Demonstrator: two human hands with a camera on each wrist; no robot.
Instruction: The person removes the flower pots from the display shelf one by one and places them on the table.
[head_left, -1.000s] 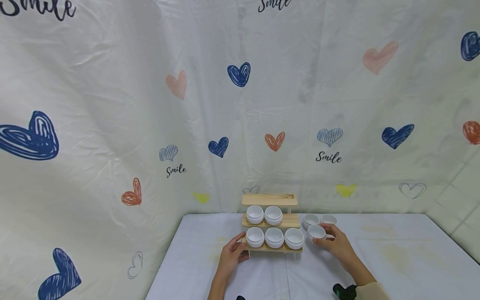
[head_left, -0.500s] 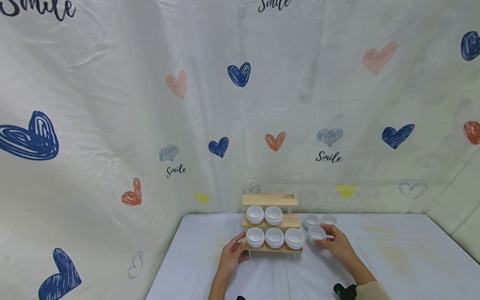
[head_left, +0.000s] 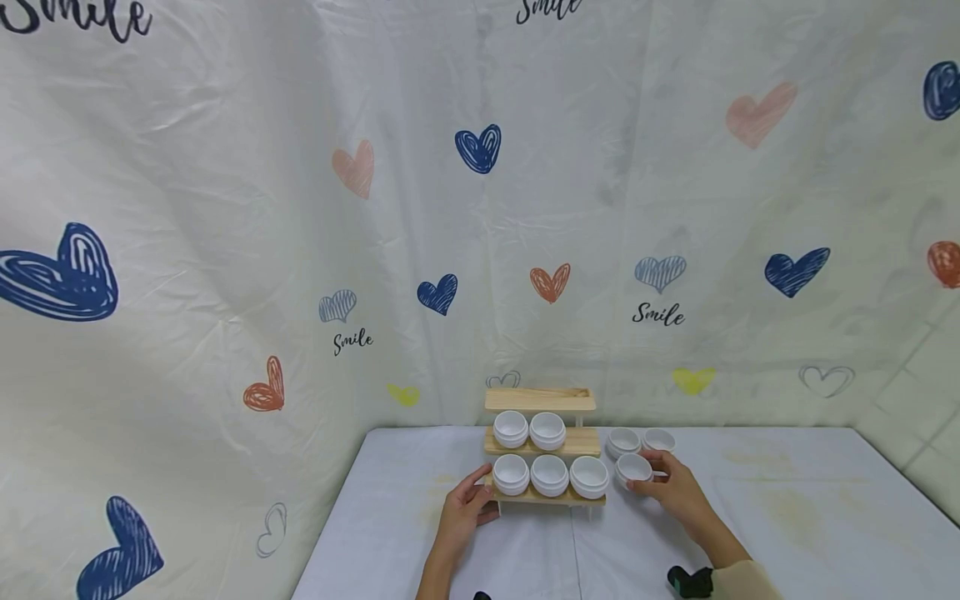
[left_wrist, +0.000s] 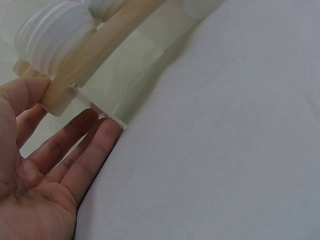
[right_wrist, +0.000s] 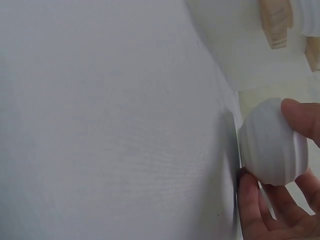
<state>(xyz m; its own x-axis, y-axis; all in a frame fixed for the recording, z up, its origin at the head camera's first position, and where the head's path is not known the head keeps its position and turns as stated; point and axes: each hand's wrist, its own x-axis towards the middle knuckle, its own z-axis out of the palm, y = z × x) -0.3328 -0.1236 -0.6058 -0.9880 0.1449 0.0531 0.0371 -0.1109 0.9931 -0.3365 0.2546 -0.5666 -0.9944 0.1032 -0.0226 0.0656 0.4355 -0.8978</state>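
A three-tier wooden stand [head_left: 538, 400] is at the table's back. Several small white bowls [head_left: 549, 473] line its bottom tier, and two more sit on the middle tier. My left hand [head_left: 459, 515] holds the stand's left end; in the left wrist view the thumb is on the end of the wooden shelf [left_wrist: 100, 52], with other fingertips against the clear leg [left_wrist: 102, 107]. To the right of the stand, my right hand [head_left: 677, 492] grips a white bowl [right_wrist: 272, 145] by its side, thumb on one side and fingers on the other, low over the tablecloth.
Two more white bowls [head_left: 623, 442] stand behind the held one, right of the stand. The top tier bears no bowl. A white cloth [head_left: 787, 517] covers the table, and a heart-printed curtain [head_left: 480, 233] hangs right behind its back edge.
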